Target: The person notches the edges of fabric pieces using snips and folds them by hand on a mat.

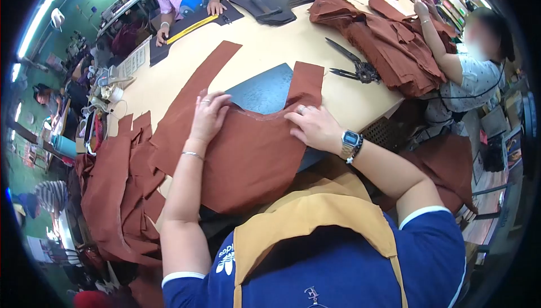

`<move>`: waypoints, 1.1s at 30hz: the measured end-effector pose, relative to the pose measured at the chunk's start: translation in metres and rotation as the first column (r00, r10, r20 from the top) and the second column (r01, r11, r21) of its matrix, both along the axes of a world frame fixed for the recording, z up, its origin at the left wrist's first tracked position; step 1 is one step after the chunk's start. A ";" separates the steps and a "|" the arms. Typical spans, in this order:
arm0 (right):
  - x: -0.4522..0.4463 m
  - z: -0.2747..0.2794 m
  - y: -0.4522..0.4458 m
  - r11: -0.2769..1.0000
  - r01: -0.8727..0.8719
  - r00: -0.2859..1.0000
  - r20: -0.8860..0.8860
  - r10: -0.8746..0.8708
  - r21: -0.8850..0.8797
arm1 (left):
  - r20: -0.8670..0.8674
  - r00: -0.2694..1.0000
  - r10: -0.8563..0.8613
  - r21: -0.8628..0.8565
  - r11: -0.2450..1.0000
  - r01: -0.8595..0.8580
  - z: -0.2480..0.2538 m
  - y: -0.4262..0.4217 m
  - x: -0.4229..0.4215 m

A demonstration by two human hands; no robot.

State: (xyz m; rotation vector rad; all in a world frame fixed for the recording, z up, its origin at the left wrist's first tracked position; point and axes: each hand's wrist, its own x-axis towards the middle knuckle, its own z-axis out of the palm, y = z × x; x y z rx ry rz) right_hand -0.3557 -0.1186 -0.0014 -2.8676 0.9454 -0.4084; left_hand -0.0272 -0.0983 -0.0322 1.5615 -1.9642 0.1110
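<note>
A rust-brown cut fabric piece (248,161) with a curved neckline and two strap-like ends lies in front of me, its lower part hanging toward my body. My left hand (208,116) is closed on the fabric near the left end of the curve, its fingers bent at the edge. At the right end of the curve, my right hand (313,129) pinches the fabric between thumb and fingers. A blue-grey flat sheet (262,88) shows beneath the cloth, beyond the neckline. The parts of the fingertips under the cloth are hidden.
More rust-brown fabric (121,195) hangs at the left table edge. Large black scissors (355,63) lie right of centre, beside a rust-brown heap (383,43). Dark pieces (276,4) lie at the back. One co-worker holds a yellow ruler (193,28); another handles cloth at right.
</note>
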 end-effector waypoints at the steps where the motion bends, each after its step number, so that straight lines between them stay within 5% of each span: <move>1: -0.005 -0.005 0.003 0.998 0.029 0.995 0.097 -0.034 0.053 | 0.014 1.000 0.003 0.081 0.997 -0.005 0.000 0.007 0.013; 4: -0.009 -0.007 -0.004 0.961 -0.014 0.977 0.207 -0.045 0.277 | 0.027 0.997 0.073 0.325 0.943 -0.077 0.005 0.041 0.030; 7: -0.001 0.003 -0.036 0.953 -0.019 1.000 0.014 0.016 0.301 | 0.137 0.970 0.199 0.370 0.898 -0.237 0.004 0.068 0.012; 10: 0.008 0.006 -0.100 0.999 0.025 0.974 0.226 -0.018 -0.026 | 0.252 0.935 0.251 0.488 0.801 -0.347 0.022 0.093 -0.037; 11: 0.017 0.028 -0.105 0.972 0.206 0.956 0.235 -0.174 -0.117 | 0.292 0.937 0.191 0.530 0.784 -0.324 0.043 0.097 -0.056; 12: 0.021 0.025 -0.118 0.967 0.173 0.923 0.372 -0.093 -0.187 | 0.327 0.936 0.127 0.570 0.764 -0.303 0.057 0.100 -0.067; 14: 0.032 0.020 -0.122 0.953 0.070 0.896 0.438 0.069 -0.295 | 0.277 0.960 -0.047 0.463 0.882 -0.091 0.044 0.100 -0.069; 16: 0.038 0.003 -0.103 0.997 -0.076 0.936 0.342 0.078 -0.019 | 0.251 0.932 -0.262 0.452 0.883 0.127 0.020 0.089 -0.067; 18: 0.035 -0.007 -0.073 0.993 -0.100 0.970 0.230 0.083 0.063 | 0.165 0.959 -0.231 0.492 0.862 0.123 0.007 0.089 -0.076; 23: 0.023 -0.014 -0.065 0.999 0.000 0.990 0.142 0.007 -0.044 | 0.139 0.970 -0.197 0.453 0.884 0.114 0.005 0.085 -0.112; 27: 0.038 -0.022 -0.066 0.948 -0.314 0.883 0.348 0.314 -0.057 | 0.069 0.997 -0.021 0.271 0.963 0.001 0.000 0.070 -0.121; 29: 0.040 -0.029 -0.067 0.950 -0.311 0.900 0.313 0.303 -0.027 | -0.020 0.991 0.131 0.068 0.989 -0.129 -0.006 0.057 -0.116; 32: 0.040 -0.039 -0.068 0.952 -0.305 0.910 0.291 0.294 -0.010 | -0.102 0.975 0.199 0.205 0.963 -0.175 -0.004 0.047 -0.100; 33: 0.039 -0.039 -0.067 0.953 -0.302 0.912 0.292 0.289 -0.003 | -0.142 0.978 0.155 0.115 0.984 -0.139 -0.005 0.047 -0.098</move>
